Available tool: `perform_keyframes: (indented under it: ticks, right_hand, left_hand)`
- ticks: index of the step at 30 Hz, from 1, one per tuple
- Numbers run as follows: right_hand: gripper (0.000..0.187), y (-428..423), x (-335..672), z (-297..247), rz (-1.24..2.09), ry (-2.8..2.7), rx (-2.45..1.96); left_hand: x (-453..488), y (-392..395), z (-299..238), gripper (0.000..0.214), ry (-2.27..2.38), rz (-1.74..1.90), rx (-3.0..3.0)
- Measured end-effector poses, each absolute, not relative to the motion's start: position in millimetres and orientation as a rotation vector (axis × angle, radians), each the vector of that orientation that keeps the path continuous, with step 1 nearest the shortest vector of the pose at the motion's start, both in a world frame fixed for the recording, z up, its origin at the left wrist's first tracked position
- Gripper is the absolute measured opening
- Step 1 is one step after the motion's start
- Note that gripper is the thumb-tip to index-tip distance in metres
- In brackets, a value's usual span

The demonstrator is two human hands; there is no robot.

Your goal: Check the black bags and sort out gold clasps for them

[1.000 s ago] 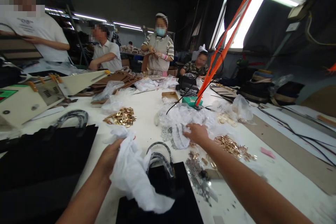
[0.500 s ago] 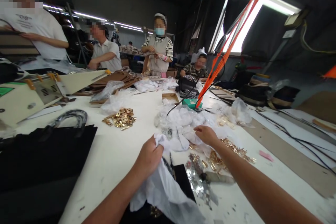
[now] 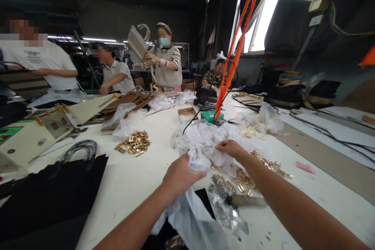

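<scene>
My left hand point(image 3: 180, 175) is closed on a crumpled white tissue sheet point(image 3: 190, 218) that hangs down over a black bag point(image 3: 205, 199) at the table's near edge. My right hand point(image 3: 231, 147) reaches forward, its fingers pinched on the edge of a pile of white tissue paper point(image 3: 205, 138) in the middle of the white table point(image 3: 131, 179). Gold metal fittings point(image 3: 243, 179) and shiny silver pieces point(image 3: 227, 207) lie just below my right forearm.
A stack of black bags point(image 3: 52, 191) fills the near left. A heap of gold clasps point(image 3: 133, 143) lies left of centre. A cream machine point(image 3: 32, 133), brown leather pieces point(image 3: 129, 99), orange straps point(image 3: 237, 47) and black cables point(image 3: 328, 133) surround the table. Several other people work at the far side.
My left hand carried the white sheet forward and right, up to the tissue pile near my right hand. The bag's handles are now covered. The far standing person raised a bag.
</scene>
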State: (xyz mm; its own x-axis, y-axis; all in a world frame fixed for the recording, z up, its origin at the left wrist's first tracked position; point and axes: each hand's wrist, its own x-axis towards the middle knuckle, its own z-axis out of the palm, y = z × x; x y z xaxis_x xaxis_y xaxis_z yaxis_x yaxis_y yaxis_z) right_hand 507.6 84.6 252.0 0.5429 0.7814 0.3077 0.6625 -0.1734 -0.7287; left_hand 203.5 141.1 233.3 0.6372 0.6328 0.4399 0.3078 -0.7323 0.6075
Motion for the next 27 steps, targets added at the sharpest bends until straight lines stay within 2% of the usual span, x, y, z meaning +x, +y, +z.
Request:
perform_keyframes:
  ticks: [3,4,8,13,20,24,27]
  right_hand:
    - [0.054,79,508,264,0.266,-1.12,-1.664]
    - [0.056,78,506,269,0.277,-1.118,-1.607]
    - [0.058,72,494,286,0.281,-1.151,-1.461]
    - [0.056,68,487,304,0.248,-1.125,-1.272]
    - [0.064,64,493,327,0.199,-0.945,-1.055]
    - [0.06,60,487,338,0.179,-0.962,-1.032]
    - [0.053,55,483,348,0.042,-1.026,-1.066]
  left_hand:
    - [229,145,241,0.038,0.673,0.974,2.504]
    - [240,146,243,0.036,0.604,0.991,2.605]
    - [287,147,248,0.056,0.272,0.909,2.969]
    - [324,147,241,0.08,0.354,0.749,3.099]
    - [332,149,212,0.092,0.376,0.759,3.107]
    - [328,146,210,0.064,0.342,0.888,3.047]
    - [323,143,218,0.055,0.323,1.002,2.972]
